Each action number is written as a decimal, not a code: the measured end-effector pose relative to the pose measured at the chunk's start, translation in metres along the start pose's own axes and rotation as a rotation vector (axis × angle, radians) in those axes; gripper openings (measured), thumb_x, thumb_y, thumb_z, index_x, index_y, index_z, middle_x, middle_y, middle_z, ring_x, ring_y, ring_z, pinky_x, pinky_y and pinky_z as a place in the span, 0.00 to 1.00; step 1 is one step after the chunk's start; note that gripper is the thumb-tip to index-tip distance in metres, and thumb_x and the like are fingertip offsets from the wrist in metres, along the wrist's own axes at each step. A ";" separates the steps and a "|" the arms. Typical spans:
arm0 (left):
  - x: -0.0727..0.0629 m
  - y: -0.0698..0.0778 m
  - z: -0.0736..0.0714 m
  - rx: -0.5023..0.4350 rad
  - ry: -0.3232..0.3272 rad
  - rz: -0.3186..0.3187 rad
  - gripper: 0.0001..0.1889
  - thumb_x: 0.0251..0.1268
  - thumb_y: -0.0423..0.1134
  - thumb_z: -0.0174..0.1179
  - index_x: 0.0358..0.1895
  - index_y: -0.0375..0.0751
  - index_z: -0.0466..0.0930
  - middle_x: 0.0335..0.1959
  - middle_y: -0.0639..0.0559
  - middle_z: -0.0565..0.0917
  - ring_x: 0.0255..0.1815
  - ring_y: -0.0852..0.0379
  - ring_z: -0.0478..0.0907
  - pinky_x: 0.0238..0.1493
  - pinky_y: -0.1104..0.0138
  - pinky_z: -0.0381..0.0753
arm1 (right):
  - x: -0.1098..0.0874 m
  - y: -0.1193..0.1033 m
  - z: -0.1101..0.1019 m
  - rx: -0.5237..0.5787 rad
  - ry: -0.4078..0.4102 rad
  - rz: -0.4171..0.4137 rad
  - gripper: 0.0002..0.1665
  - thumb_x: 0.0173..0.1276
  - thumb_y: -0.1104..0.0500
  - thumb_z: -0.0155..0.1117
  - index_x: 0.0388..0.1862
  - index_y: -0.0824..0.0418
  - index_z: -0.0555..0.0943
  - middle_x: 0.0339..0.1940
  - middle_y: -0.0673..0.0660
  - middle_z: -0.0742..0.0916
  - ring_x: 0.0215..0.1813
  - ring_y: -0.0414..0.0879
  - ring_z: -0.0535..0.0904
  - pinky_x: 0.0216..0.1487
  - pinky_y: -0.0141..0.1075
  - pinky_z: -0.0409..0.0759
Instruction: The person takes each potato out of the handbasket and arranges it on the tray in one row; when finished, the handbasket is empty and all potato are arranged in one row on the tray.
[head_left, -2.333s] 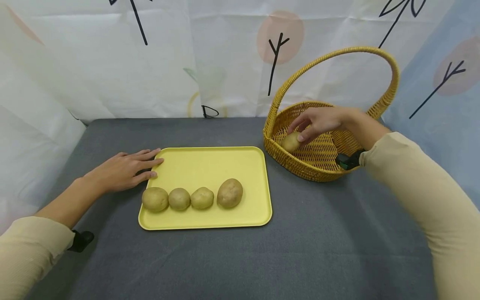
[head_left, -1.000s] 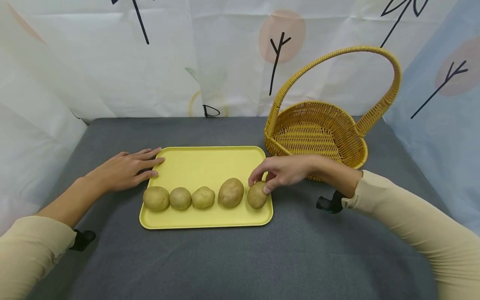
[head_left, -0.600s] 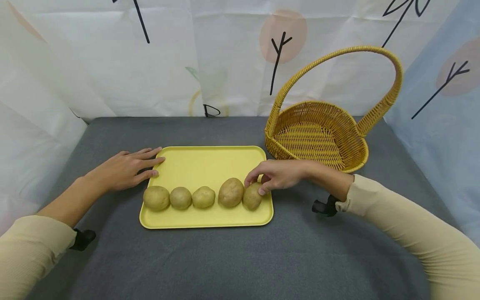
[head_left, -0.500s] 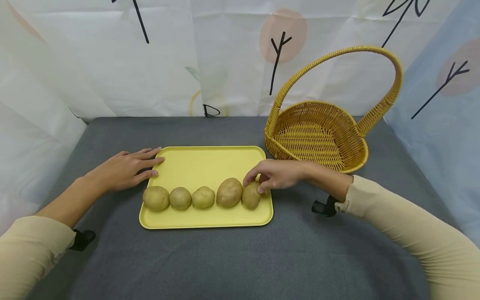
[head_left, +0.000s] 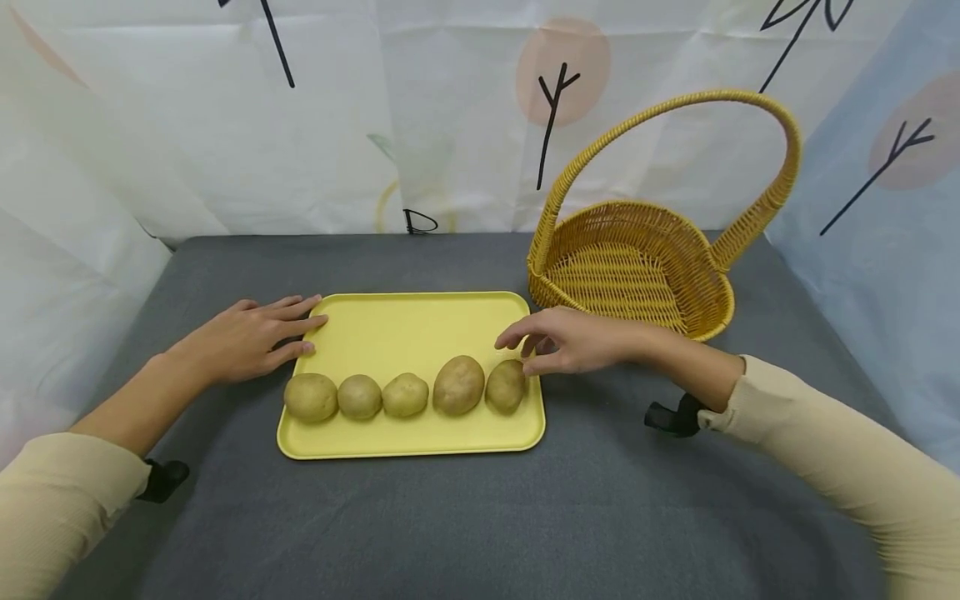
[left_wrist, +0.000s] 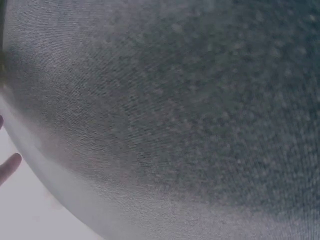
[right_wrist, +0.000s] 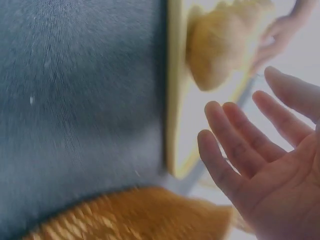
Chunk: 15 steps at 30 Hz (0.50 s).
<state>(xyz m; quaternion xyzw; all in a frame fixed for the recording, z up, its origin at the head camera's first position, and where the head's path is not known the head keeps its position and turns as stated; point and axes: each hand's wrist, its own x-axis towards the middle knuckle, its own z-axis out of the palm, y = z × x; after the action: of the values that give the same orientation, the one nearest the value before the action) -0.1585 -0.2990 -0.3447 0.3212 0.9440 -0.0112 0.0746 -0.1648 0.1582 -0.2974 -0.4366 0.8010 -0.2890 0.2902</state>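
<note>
Several potatoes stand in a row along the near side of the yellow tray (head_left: pixel 420 325). The rightmost potato (head_left: pixel 506 387) lies close beside the large brown potato (head_left: pixel 459 386). Over the tray's right edge is my right hand (head_left: pixel 566 340), its fingers spread and apart from the rightmost potato or barely touching it. The right wrist view shows that hand (right_wrist: pixel 270 165) with relaxed fingers and a bare palm. My left hand (head_left: pixel 251 340) lies flat at the tray's left edge, fingertips on the rim. Only its fingertips show in the left wrist view.
A wicker basket (head_left: pixel 637 221) with a tall arched handle stands behind my right forearm, with nothing seen inside. Dark grey cloth (head_left: pixel 420 525) covers the table. A white printed sheet (head_left: pixel 315 125) hangs behind.
My right hand carried a potato from the basket to the tray's right end, slid it against the large brown one, then let go and drew back slightly right. The left hand stayed put.
</note>
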 end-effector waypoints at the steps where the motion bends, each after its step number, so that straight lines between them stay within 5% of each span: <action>1: 0.000 0.000 0.000 0.004 0.001 0.002 0.28 0.77 0.55 0.52 0.73 0.46 0.71 0.77 0.41 0.62 0.74 0.38 0.61 0.58 0.38 0.67 | -0.006 -0.003 -0.003 0.009 0.014 0.009 0.24 0.73 0.63 0.62 0.66 0.66 0.75 0.63 0.63 0.81 0.57 0.53 0.81 0.55 0.46 0.78; 9: -0.001 0.000 0.001 -0.019 0.019 -0.015 0.27 0.75 0.54 0.54 0.72 0.46 0.72 0.77 0.43 0.62 0.75 0.40 0.61 0.59 0.38 0.66 | -0.063 -0.008 -0.031 -0.012 0.120 0.085 0.24 0.75 0.55 0.63 0.68 0.55 0.76 0.55 0.49 0.83 0.55 0.42 0.81 0.56 0.40 0.79; 15: -0.001 0.000 -0.001 -0.004 0.011 0.000 0.28 0.76 0.56 0.53 0.72 0.47 0.72 0.76 0.42 0.63 0.74 0.38 0.62 0.58 0.38 0.67 | -0.109 0.003 -0.049 -0.066 0.235 0.172 0.21 0.76 0.58 0.60 0.65 0.57 0.77 0.57 0.52 0.84 0.57 0.44 0.80 0.53 0.35 0.79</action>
<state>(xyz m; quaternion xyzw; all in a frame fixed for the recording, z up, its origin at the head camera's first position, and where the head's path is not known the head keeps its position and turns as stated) -0.1574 -0.2996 -0.3436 0.3209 0.9445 -0.0072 0.0700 -0.1525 0.2642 -0.2436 -0.3386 0.8730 -0.2859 0.2037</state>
